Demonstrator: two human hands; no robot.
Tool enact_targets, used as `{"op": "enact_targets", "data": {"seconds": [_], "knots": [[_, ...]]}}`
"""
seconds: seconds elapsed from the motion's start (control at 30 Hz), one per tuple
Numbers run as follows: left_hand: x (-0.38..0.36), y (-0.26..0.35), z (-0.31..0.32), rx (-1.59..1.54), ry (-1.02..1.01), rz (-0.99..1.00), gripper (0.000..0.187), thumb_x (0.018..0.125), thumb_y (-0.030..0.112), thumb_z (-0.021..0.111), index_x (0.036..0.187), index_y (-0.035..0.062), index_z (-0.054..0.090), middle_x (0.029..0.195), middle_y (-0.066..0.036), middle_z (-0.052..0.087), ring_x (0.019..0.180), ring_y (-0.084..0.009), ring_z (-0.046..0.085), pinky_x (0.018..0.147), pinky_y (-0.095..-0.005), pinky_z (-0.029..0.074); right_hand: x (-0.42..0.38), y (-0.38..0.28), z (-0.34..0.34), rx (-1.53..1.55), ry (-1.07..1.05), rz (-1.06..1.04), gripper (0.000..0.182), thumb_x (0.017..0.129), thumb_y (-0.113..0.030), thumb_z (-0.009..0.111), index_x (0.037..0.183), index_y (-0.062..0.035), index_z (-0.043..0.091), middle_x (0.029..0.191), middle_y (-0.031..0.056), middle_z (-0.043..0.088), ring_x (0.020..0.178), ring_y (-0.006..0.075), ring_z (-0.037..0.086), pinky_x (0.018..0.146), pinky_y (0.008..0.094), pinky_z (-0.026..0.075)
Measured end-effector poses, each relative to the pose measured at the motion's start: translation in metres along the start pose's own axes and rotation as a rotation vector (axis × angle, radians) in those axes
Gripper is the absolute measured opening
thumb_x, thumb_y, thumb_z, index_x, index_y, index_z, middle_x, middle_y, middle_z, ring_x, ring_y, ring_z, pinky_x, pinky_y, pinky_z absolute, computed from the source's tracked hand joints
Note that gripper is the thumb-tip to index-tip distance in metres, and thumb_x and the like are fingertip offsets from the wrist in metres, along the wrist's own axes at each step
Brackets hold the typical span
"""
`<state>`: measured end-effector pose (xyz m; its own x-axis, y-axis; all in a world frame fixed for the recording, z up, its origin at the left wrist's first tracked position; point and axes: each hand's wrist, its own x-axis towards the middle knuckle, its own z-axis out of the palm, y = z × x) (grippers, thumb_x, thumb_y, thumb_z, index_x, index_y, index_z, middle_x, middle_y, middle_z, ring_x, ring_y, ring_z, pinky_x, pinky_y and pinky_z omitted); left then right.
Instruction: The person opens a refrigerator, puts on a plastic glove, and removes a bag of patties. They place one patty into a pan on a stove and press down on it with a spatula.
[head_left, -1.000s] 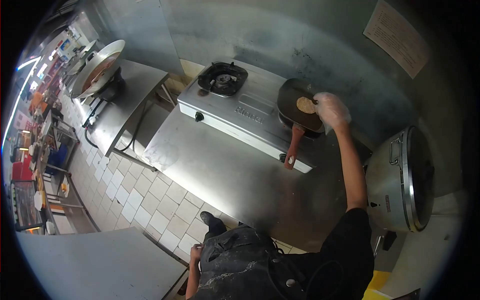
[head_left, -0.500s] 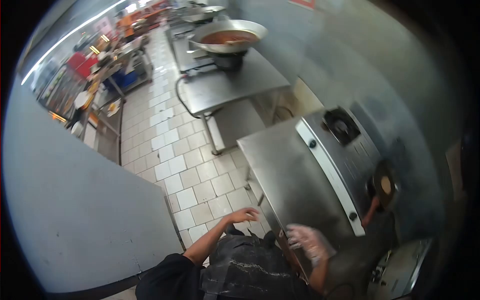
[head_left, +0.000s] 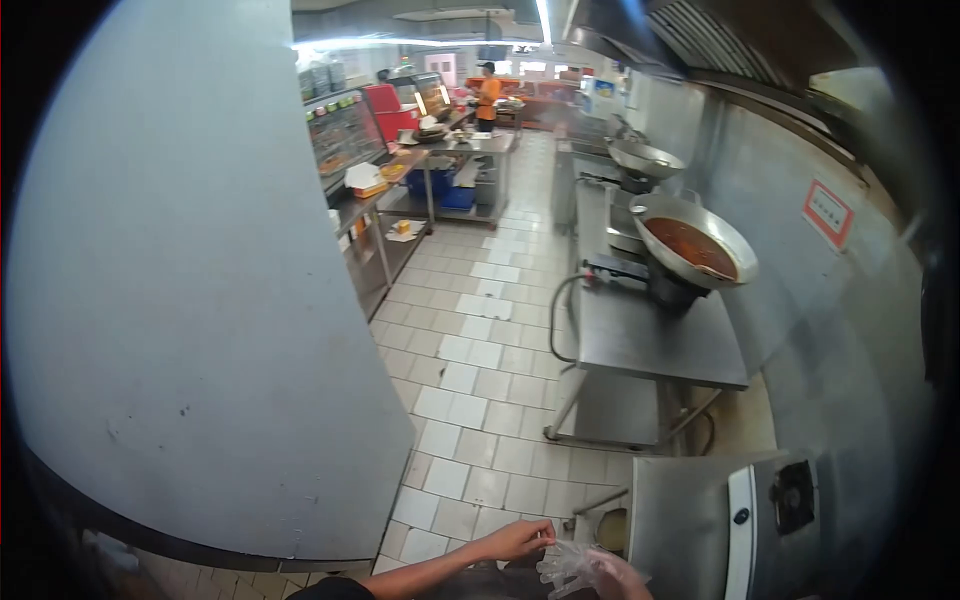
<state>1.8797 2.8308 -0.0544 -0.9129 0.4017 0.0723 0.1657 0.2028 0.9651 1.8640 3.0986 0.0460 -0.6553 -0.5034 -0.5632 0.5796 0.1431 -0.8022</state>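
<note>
My left hand point(head_left: 522, 540) is bare and reaches in at the bottom of the view. Its thumb and fingertips are closed on the edge of a clear plastic glove point(head_left: 562, 570). My right hand point(head_left: 615, 574) is just to the right, with the thin glove on it. The glove's fingers are splayed toward my left hand and look loose and crinkled. How far my right fingers reach inside them is hard to make out. Below the hands, dark clothing shows at the bottom edge.
A steel table point(head_left: 670, 520) with a gas stove point(head_left: 742, 515) stands at right. Beyond it, a wok point(head_left: 745, 245) of reddish liquid sits on a burner table point(head_left: 650, 345). A grey wall point(head_left: 200, 300) fills the left. Along the tiled aisle point(head_left: 470, 350), a person in orange point(head_left: 488, 95) stands far off.
The view has swung up and left toward the aisle. My hands, apart before, have come together, and the left has taken hold of the plastic glove.
</note>
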Motion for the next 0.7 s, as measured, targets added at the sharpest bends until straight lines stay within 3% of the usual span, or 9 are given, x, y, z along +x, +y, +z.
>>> {"op": "enact_targets", "data": {"seconds": [0.13,0.17,0.2,0.27,0.3,0.4,0.5,0.6,0.7], "knots": [[-0.027,-0.01,-0.05,-0.09,0.202,-0.225,0.02,0.097,0.023,0.056,0.102,0.0039,0.057,0.076,-0.003,0.06,0.069,-0.0119,0.054,0.064,-0.0277,0.044,0.026,-0.07,0.029,0.01,-0.099,0.069,0.069,0.088,-0.046,0.059,0.142,-0.0067,0.042,0.138,0.0119,0.051,0.128,0.0264,0.048,0.109,0.0418,0.034],[-0.031,-0.014,-0.061,-0.115,0.287,-0.267,0.02,0.097,0.024,0.055,0.101,0.0044,0.058,0.076,-0.002,0.06,0.068,-0.0114,0.054,0.064,-0.0276,0.044,0.037,-0.086,0.038,0.019,-0.151,0.054,0.059,0.091,-0.035,0.057,0.141,-0.0064,0.044,0.134,0.0134,0.053,0.122,0.0251,0.052,0.096,0.0419,0.045],[-0.034,-0.018,-0.069,-0.143,0.373,-0.306,0.02,0.098,0.024,0.055,0.101,0.0048,0.059,0.075,0.0,0.06,0.067,-0.0108,0.054,0.064,-0.0275,0.044,0.062,-0.078,0.037,0.018,-0.165,0.065,0.059,0.091,-0.035,0.057,0.141,-0.0064,0.044,0.134,0.0134,0.053,0.122,0.0251,0.052,0.096,0.0419,0.045],[-0.035,-0.027,-0.082,-0.17,0.504,-0.312,0.023,0.097,0.025,0.055,0.106,0.0038,0.055,0.084,-0.002,0.058,0.072,-0.0109,0.053,0.067,-0.0268,0.044,0.133,-0.051,0.03,0.127,-0.393,0.04,0.071,0.095,-0.044,0.052,0.146,-0.001,0.029,0.135,0.0186,0.049,0.118,0.0317,0.054,0.097,0.0411,0.044],[-0.033,-0.032,-0.088,-0.193,0.623,-0.306,0.028,0.097,0.026,0.056,0.111,0.0029,0.051,0.093,-0.004,0.057,0.076,-0.0109,0.052,0.069,-0.0261,0.044,0.155,-0.057,0.036,-0.041,-0.408,0.028,0.079,0.094,-0.056,0.048,0.151,-0.009,0.02,0.14,0.0207,0.045,0.119,0.0391,0.053,0.097,0.0467,0.044],[-0.017,-0.041,-0.118,-0.187,0.84,-0.349,0.047,0.093,0.032,0.062,0.119,-0.0009,0.04,0.11,-0.01,0.048,0.086,-0.0151,0.05,0.074,-0.0283,0.044,0.226,-0.071,0.059,0.027,-0.489,-0.013,0.084,0.092,-0.063,0.044,0.154,-0.0219,0.005,0.148,0.0224,0.033,0.127,0.0406,0.044,0.101,0.0491,0.04],[0.021,-0.021,-0.169,0.518,1.042,-0.118,0.053,0.083,0.035,0.071,0.112,-0.0004,0.044,0.1,-0.013,0.048,0.081,-0.0268,0.05,0.078,-0.0363,0.043,0.29,-0.097,0.11,0.179,-0.455,-0.201,0.085,0.09,-0.067,0.038,0.151,-0.0319,-0.01,0.154,0.0228,0.014,0.134,0.0434,0.033,0.106,0.0536,0.033],[0.056,0.009,-0.235,0.526,0.792,-0.016,0.046,0.084,0.031,0.07,0.11,0.0004,0.048,0.095,-0.013,0.052,0.084,-0.0312,0.053,0.08,-0.0391,0.044,0.354,-0.121,0.147,0.302,-0.521,-0.299,0.081,0.092,-0.065,0.034,0.15,-0.034,-0.014,0.156,0.0212,0.002,0.138,0.0451,0.022,0.109,0.057,0.026],[0.089,0.005,-0.286,0.502,0.714,-0.137,0.04,0.087,0.032,0.065,0.108,0.0012,0.051,0.092,-0.015,0.056,0.083,-0.0349,0.056,0.076,-0.0426,0.045,0.392,-0.159,0.186,0.348,-0.553,-0.398,0.081,0.092,-0.066,0.035,0.15,-0.0339,-0.013,0.156,0.0215,0.003,0.139,0.0446,0.021,0.109,0.0565,0.025]]}}
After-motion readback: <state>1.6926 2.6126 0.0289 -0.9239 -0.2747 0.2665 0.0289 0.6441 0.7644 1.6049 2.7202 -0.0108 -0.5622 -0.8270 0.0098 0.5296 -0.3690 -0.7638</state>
